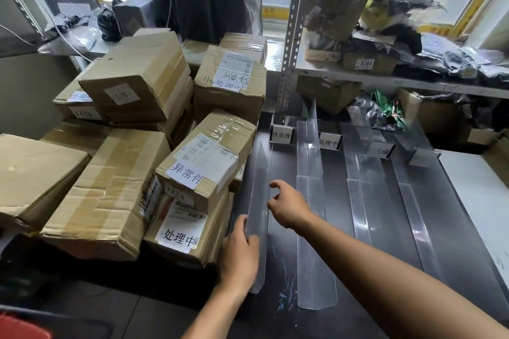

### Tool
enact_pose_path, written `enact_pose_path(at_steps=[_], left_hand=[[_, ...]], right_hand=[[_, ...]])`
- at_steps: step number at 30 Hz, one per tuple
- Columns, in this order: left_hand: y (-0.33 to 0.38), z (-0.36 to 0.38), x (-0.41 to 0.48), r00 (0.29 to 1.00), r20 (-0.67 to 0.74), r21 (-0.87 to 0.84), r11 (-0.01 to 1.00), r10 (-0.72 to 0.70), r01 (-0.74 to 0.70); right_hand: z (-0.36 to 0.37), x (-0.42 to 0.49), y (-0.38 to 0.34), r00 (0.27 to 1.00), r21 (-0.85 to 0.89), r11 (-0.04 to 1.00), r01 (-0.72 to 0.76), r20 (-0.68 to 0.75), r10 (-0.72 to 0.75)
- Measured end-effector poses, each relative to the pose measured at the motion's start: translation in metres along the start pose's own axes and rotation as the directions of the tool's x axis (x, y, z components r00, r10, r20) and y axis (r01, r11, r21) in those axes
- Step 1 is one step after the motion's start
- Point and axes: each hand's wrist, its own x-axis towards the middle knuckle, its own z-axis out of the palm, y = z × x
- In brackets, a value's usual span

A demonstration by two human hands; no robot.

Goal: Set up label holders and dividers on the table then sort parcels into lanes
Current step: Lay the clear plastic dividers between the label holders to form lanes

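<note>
In the left half of the frame the taped cardboard parcels [124,173] sit piled and unsorted. At lower centre the left hand [241,250] clamps the near end of the leftmost divider [259,195], a clear strip standing on the dark table [283,270] just beside the pile. To its right the right hand [289,206] hovers close to the strip's right face, fingers loosely apart and gripping nothing, with 3 more dividers [311,195] and the label holders [281,133] beyond. Setup seems to be at its final divider, which next needs squaring parallel to its neighbours before sorting starts.
</note>
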Motion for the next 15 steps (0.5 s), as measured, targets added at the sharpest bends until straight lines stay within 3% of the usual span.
enact_pose_path(at_steps=[4, 7, 9, 15], left_hand=[[-0.001, -0.002, 0.006, 0.986, 0.143, -0.153, 0.982, -0.085, 0.107], [0.004, -0.005, 0.007, 0.975, 0.186, -0.285, 0.942, -0.126, 0.176], [0.007, -0.008, 0.004, 0.971, 0.183, -0.346, 0.915, -0.151, 0.207], [0.020, -0.021, -0.008, 0.988, 0.081, -0.443, 0.883, -0.130, 0.153]], right_hand=[[0.002, -0.002, -0.009, 0.994, 0.016, 0.996, 0.089, -0.060, -0.088], [0.004, -0.001, -0.021, 1.000, 0.253, 0.968, 0.005, 0.002, -0.006], [0.006, 0.000, -0.028, 0.996, 0.361, 0.930, -0.061, 0.077, 0.036], [0.007, 0.003, -0.044, 0.985, 0.463, 0.873, -0.154, 0.147, 0.096]])
